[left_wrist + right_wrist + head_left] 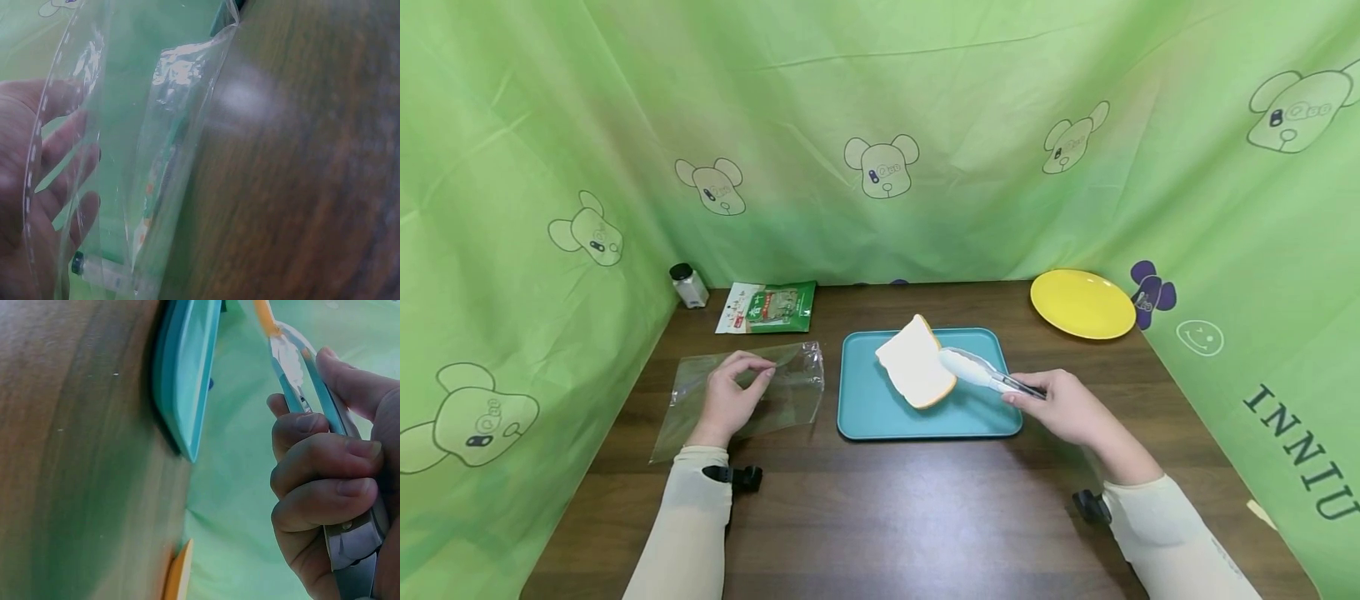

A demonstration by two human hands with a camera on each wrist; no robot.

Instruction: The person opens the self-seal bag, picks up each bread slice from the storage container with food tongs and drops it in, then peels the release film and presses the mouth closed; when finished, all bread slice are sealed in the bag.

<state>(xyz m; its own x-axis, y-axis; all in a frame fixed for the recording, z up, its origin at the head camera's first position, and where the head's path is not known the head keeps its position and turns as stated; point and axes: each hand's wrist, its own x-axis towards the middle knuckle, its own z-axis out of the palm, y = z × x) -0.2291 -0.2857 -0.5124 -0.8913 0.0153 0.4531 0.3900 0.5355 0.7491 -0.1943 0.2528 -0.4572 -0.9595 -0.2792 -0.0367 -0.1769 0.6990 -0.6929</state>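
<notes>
My right hand (1060,408) grips a pair of tongs (973,368) with white tips, fingers curled round the handles. Between those tips is the edge of a bread slice (916,362), white with an orange-brown crust, held tilted above a teal tray (857,417). In the right wrist view the crust (265,315) shows at the tong tips, off the tray. On the left, my left hand (733,392) pinches a clear plastic bag (797,400) between thumb and forefinger. Through the film, the left wrist view shows the other fingers (69,165) loosely bent; the pinch point is unclear there.
A yellow plate (1082,304) lies at the back right. At the back left are a green and white food packet (767,308) and a small black-capped jar (688,286). Green printed curtains (880,100) enclose the dark wooden table (865,517).
</notes>
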